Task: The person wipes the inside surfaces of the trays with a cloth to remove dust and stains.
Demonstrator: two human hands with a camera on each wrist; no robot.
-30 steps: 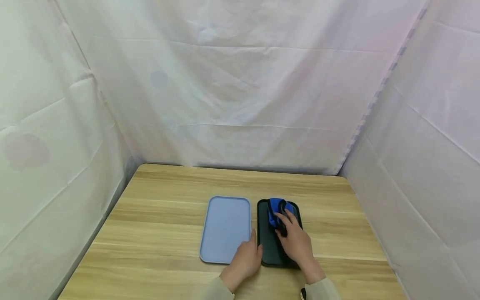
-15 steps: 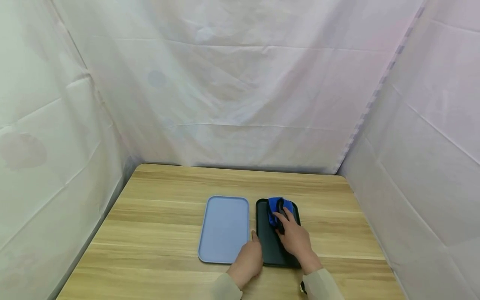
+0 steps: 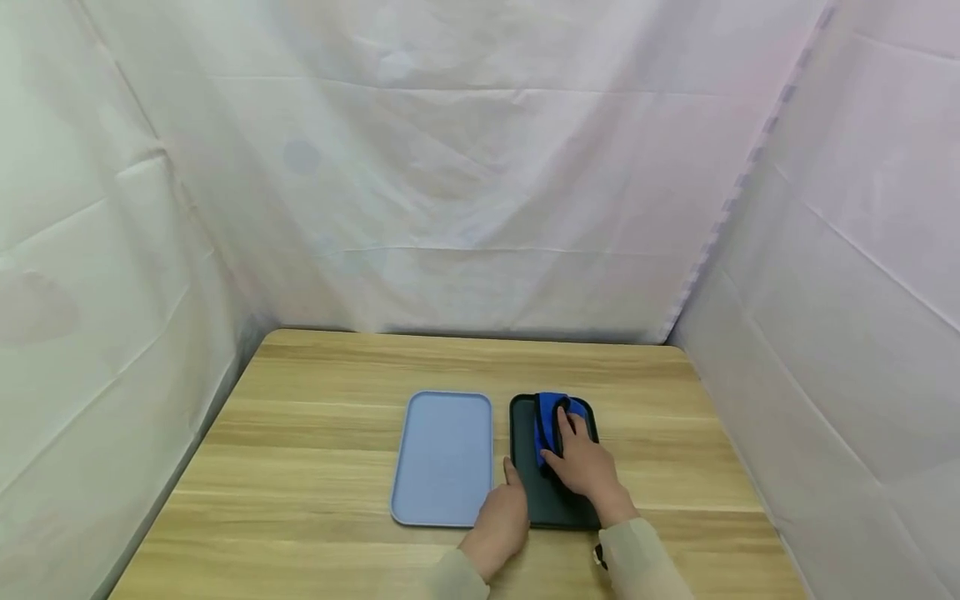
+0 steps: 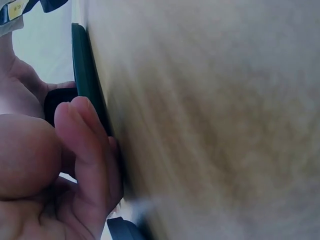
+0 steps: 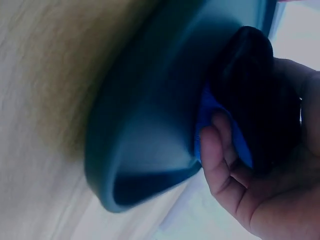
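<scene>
A dark green tray (image 3: pixel 551 504) lies on the table with a blue cloth with black edging (image 3: pixel 551 405) bunched at its far end. My right hand (image 3: pixel 588 467) grips the cloth from above, fingers spread forward over it. In the right wrist view, a bulky black part (image 5: pixel 255 95) of the bundle fills the palm, and blue fabric shows between it and the tray. At the tray's near left side sits my left hand (image 3: pixel 501 518), one finger extended along the edge. The left wrist view shows its fingers (image 4: pixel 82 130) fairly straight, close to the tray's edge.
A light blue tray (image 3: pixel 442 458) lies just left of the green one, a narrow strip of table between them. The wood-grain table (image 3: pixel 300 450) is enclosed by white fabric (image 3: pixel 450 183) at the back and both sides.
The right fingers have moved forward over the cloth, whose folds lie differently and spread nearer the person. The left hand has shifted slightly right along the tray. The trays look unmoved.
</scene>
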